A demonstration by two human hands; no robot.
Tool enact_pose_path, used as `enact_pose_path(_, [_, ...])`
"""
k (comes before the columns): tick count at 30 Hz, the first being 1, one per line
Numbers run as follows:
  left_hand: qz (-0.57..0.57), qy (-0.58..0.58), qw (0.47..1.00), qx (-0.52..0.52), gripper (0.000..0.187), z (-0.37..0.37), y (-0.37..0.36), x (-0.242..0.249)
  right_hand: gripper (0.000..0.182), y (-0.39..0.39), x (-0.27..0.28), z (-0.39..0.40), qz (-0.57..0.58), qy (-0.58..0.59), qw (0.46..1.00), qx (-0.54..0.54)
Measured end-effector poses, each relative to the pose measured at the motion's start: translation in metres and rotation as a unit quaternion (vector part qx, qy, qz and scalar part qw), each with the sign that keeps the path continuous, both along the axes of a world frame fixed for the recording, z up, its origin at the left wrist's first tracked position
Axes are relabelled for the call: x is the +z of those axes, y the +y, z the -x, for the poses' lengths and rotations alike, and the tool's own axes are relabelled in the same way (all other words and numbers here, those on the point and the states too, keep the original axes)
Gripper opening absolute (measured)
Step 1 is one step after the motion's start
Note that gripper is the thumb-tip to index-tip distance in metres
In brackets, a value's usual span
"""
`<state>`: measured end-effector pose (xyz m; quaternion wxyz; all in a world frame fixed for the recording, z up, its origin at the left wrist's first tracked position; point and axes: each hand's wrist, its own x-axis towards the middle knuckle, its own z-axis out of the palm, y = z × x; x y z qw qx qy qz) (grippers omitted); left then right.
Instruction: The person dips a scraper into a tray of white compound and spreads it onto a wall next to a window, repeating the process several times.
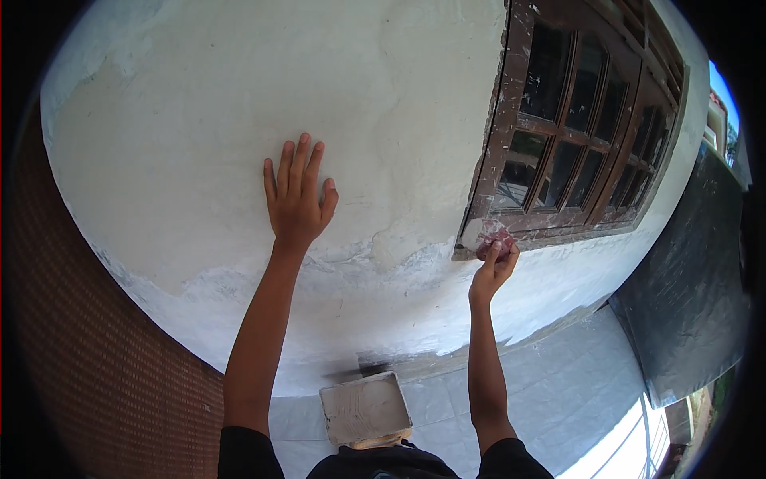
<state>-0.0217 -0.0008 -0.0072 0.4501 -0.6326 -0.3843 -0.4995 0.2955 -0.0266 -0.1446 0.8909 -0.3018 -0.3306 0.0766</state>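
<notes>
My left hand (297, 195) lies flat against the white plastered wall (199, 144), fingers spread and pointing up, holding nothing. My right hand (495, 263) grips a small reddish scraper or sanding pad (487, 235) smeared with white filler. It presses the tool against the wall at the lower left corner of a brown wooden window frame (495, 128). Patches of fresh filler show on the wall between the two hands.
A square tray (365, 409) of white filler sits on the tiled floor (558, 383) below, close to my body. A brick-patterned wall (96, 367) rises at the left. A dark sheet (690, 279) hangs at the right beyond the window.
</notes>
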Motion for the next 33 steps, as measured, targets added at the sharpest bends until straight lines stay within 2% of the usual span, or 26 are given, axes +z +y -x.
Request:
enact_pose_path(2, [-0.002, 0.001, 1.000, -0.003, 0.054, 0.000, 0.001, 0.001, 0.021, 0.001, -0.019, 0.007, 0.058, -0.212, 0.975, 0.032])
enact_pose_path(4, [-0.008, 0.002, 1.000, -0.005, 0.054, 0.000, 0.002, -0.001, 0.021, -0.005, -0.018, 0.027, 0.050, -0.390, 0.919, 0.008])
enact_pose_path(5, [-0.007, 0.001, 1.000, -0.007, 0.054, -0.001, 0.002, -0.001, 0.021, -0.003, -0.016, 0.033, 0.018, -0.460, 0.886, -0.056])
enact_pose_path(6, [-0.001, 0.000, 1.000, -0.008, 0.054, -0.001, 0.001, -0.001, 0.021, -0.003, -0.014, 0.032, 0.019, -0.460, 0.886, -0.056])
enact_pose_path(8, [0.003, -0.002, 1.000, -0.005, 0.054, 0.001, 0.001, 0.000, 0.020, -0.001, -0.004, 0.032, 0.088, -0.274, 0.956, -0.054])
enact_pose_path(9, [0.002, -0.001, 1.000, -0.005, 0.054, 0.001, 0.001, 0.000, 0.021, 0.001, 0.003, 0.029, 0.056, -0.115, 0.992, 0.006])
enact_pose_path(10, [0.002, 0.001, 1.000, -0.005, 0.054, 0.001, 0.000, 0.000, 0.023, 0.001, 0.005, 0.021, 0.032, -0.014, 0.999, 0.005])
enact_pose_path(12, [0.000, -0.001, 1.000, -0.003, 0.054, 0.001, 0.000, 0.000, 0.023, -0.011, 0.010, 0.022, 0.002, -0.013, 1.000, 0.022])
enact_pose_path(14, [0.002, 0.000, 1.000, -0.008, 0.054, 0.000, 0.001, 0.000, 0.023, -0.008, -0.016, 0.036, 0.032, -0.151, 0.985, 0.074])
enact_pose_path(15, [-0.002, 0.000, 1.000, -0.004, 0.054, 0.001, 0.002, 0.000, 0.023, -0.011, -0.024, 0.049, 0.036, -0.262, 0.963, 0.051])
enact_pose_path(18, [0.000, -0.001, 1.000, -0.006, 0.054, 0.001, 0.001, -0.001, 0.026, -0.026, -0.022, 0.082, 0.039, -0.541, 0.840, -0.007])
enact_pose_path(19, [0.002, -0.003, 1.000, -0.007, 0.054, 0.001, 0.001, -0.001, 0.026, -0.024, -0.022, 0.081, 0.041, -0.540, 0.841, -0.008])
enact_pose_path(21, [0.001, 0.000, 1.000, -0.009, 0.054, 0.001, 0.001, -0.002, 0.026, -0.012, -0.022, 0.079, 0.054, -0.485, 0.872, -0.038])
enact_pose_path(23, [-0.004, 0.000, 1.000, -0.009, 0.054, 0.002, 0.002, 0.000, 0.023, -0.003, -0.012, 0.058, 0.087, -0.276, 0.956, -0.053])
enact_pose_path(24, [0.001, -0.002, 1.000, -0.009, 0.054, 0.001, 0.001, 0.000, 0.025, 0.005, -0.012, 0.036, 0.086, -0.202, 0.974, -0.063])
enact_pose_path(25, [0.008, -0.003, 1.000, -0.010, 0.054, 0.001, 0.000, 0.000, 0.026, -0.005, 0.007, 0.031, 0.028, -0.054, 0.998, 0.006])
enact_pose_path(26, [0.009, -0.003, 1.000, -0.010, 0.054, 0.001, 0.000, -0.001, 0.028, -0.012, 0.015, 0.020, 0.063, 0.022, 0.997, -0.037])
enact_pose_path(28, [0.009, -0.006, 1.000, -0.011, 0.055, 0.000, 0.001, -0.001, 0.026, -0.016, 0.015, 0.016, 0.041, 0.015, 0.998, -0.034])
enact_pose_path(30, [0.006, -0.006, 1.000, -0.012, 0.055, 0.001, 0.001, 0.000, 0.022, -0.015, -0.001, 0.034, 0.051, -0.125, 0.991, 0.007])
enact_pose_path(31, [0.005, -0.006, 1.000, -0.014, 0.055, 0.001, 0.001, 0.000, 0.019, -0.021, -0.009, 0.049, 0.087, -0.221, 0.971, 0.003])
enact_pose_path(32, [0.008, -0.007, 1.000, -0.016, 0.055, 0.000, 0.001, -0.001, 0.019, -0.016, -0.026, 0.063, 0.060, -0.309, 0.949, 0.012])
enact_pose_path(33, [0.006, -0.008, 1.000, -0.015, 0.055, 0.000, 0.001, -0.001, 0.022, -0.020, -0.029, 0.079, 0.050, -0.420, 0.906, -0.034])
